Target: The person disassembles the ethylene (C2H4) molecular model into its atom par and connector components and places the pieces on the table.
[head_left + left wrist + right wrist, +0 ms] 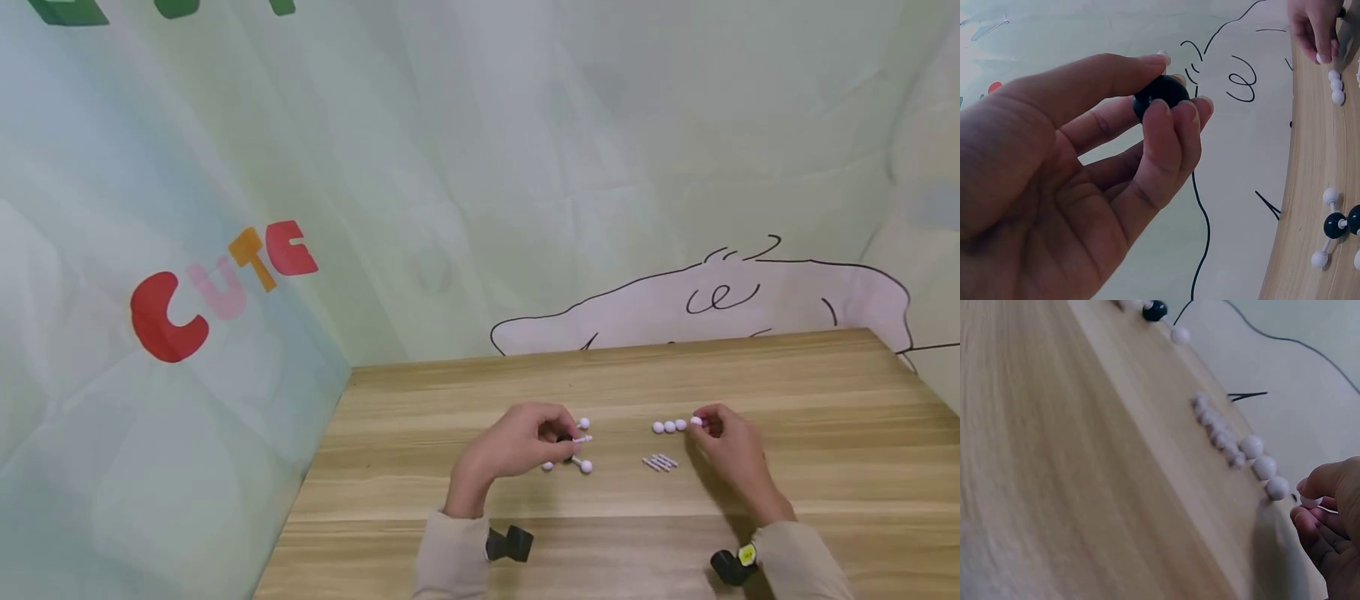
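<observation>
Landmark = peg pile [660, 462], on table [615, 550]. Ball row [670, 427] just behind pile. R hand [735, 454] R of pile, w/ end ball [696, 422] behind-R of pile. Ball-and-stick model [1335, 225] on table, L of pile. L hand [517, 442] w/ held ball [1166, 97] also L. Backdrop [600, 167] well behind pile.

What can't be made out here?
Head view: centre of the ball-and-stick model, mostly hidden behind the left hand.
Left wrist view: the model's right side, cut off by the edge.
Right wrist view: count of the white rods, blurred; pinched white ball, partly covered by fingers.
</observation>
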### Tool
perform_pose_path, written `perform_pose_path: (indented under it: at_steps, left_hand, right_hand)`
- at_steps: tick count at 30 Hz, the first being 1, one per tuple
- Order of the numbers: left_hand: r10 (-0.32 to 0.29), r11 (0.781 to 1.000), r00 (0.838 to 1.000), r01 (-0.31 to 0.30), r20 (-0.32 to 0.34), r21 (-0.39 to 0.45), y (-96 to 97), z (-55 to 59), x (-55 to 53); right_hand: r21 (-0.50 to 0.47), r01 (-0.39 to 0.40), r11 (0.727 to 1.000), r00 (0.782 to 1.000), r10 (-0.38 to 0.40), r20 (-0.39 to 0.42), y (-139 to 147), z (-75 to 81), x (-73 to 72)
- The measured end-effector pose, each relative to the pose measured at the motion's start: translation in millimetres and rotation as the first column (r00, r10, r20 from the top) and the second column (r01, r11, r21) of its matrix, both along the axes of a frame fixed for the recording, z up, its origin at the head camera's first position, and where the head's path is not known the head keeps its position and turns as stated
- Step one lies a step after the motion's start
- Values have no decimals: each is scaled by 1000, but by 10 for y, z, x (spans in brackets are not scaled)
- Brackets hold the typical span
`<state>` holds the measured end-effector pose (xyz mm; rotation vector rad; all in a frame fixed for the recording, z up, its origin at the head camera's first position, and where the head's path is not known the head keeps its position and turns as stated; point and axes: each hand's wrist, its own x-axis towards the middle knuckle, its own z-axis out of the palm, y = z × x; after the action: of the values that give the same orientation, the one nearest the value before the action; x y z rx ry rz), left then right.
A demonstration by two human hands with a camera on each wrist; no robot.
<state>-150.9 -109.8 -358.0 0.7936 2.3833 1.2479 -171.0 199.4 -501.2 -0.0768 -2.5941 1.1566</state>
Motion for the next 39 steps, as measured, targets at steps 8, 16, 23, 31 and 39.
perform_pose_path:
  at_steps: [8,16,23,31,39]
  left_hand:
    - [9,1000,1000,-9,16,-24,31,1,5]
    - [8,1000,1000,-7,25,-21,39,-11,10]
    - [10,1000,999,-10,33,-7,36,-23,14]
    - [0,1000,1000,1,14,-25,38,-27,19]
    - [6,999,1000,-6,2,-53,42,-17,35]
  right_hand:
    - [36,-1,999,999,-1,38,-6,-82,-95]
    - [101,-32,994,999,28,33,-16,-48,-114]
    - [121,-28,992,1000,29,-10,-27,-74,-105]
    - [121,-52,991,999,51,10,-22,-55,-99]
    - [106,-65,992,997,61,41,-22,-50,-89]
